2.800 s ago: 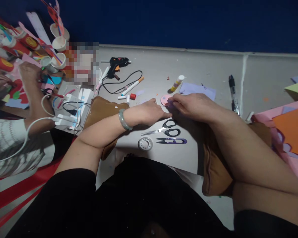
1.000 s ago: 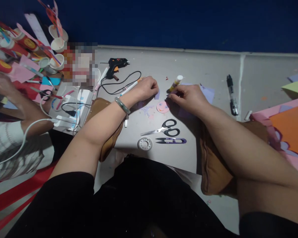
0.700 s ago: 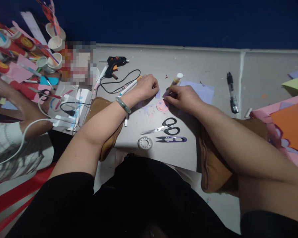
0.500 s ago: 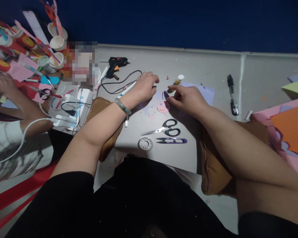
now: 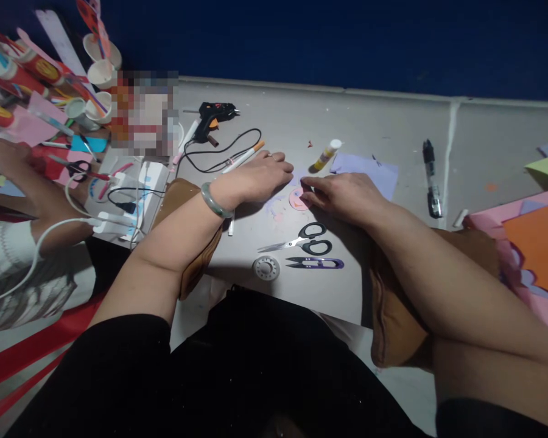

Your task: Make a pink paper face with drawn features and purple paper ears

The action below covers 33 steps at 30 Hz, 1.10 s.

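Note:
A small pink paper circle (image 5: 298,199) with a face drawn on it lies on the table between my hands. My right hand (image 5: 342,193) has its thumb and forefinger at the circle's right edge. Just left of the circle is my left hand (image 5: 262,175), a green bangle on its wrist. Its fingers are curled and close together, and whatever is under their tips is hidden. Behind them stands a tilted glue stick (image 5: 325,157), beside a sheet of purple paper (image 5: 365,171). Nearer me are scissors (image 5: 301,241), purple thread snips (image 5: 316,263) and a white tape roll (image 5: 266,268).
At the back left lies a black glue gun (image 5: 215,118) with its cord looped. A black marker (image 5: 432,179) is to the right, near coloured paper (image 5: 536,237). Cushions (image 5: 404,304) support my forearms. Another person's arm (image 5: 16,167) and a power strip (image 5: 144,198) are at left.
My left hand has come down and nearer, its fingers now curled by the table. My right fingers have lowered onto the circle's edge. A dark sliver near them no longer shows.

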### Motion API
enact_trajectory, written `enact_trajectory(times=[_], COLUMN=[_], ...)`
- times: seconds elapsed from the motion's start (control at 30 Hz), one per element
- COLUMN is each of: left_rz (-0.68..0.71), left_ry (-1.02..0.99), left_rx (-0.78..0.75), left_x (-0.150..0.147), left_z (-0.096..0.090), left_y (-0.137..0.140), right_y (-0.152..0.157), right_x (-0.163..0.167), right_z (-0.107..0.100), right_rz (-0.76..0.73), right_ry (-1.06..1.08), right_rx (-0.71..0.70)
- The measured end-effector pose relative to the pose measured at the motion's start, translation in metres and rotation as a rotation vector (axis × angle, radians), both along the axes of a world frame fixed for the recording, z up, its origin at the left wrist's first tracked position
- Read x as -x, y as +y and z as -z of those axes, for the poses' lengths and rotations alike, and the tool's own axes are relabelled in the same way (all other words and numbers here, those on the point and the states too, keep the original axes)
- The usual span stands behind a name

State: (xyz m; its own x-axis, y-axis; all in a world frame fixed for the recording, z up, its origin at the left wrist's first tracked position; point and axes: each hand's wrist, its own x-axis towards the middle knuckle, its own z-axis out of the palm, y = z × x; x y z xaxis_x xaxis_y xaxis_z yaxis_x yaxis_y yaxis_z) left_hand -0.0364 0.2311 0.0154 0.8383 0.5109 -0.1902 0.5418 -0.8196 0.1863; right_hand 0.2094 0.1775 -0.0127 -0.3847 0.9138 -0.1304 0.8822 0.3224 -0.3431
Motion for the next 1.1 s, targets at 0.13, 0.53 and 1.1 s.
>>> enact_trajectory(times=[0.13, 0.53, 1.1], left_rz=[-0.001, -0.114, -0.15], left_ry=[0.025, -0.053, -0.012], left_rx=[-0.021, 0.012, 0.045], left_x=[0.0, -0.005, -0.016], left_z=[0.003, 0.01, 0.014], left_y=[-0.001, 0.012, 0.009], right_y=[-0.004, 0.013, 0.019], right_x=[0.001, -0.011, -0.023], right_z=[-0.009, -0.008, -0.008], right_rz=[0.021, 0.347, 0.304], right_ry=[0.022, 0.245, 0.393], right_rx=[0.004, -0.133, -0.063])
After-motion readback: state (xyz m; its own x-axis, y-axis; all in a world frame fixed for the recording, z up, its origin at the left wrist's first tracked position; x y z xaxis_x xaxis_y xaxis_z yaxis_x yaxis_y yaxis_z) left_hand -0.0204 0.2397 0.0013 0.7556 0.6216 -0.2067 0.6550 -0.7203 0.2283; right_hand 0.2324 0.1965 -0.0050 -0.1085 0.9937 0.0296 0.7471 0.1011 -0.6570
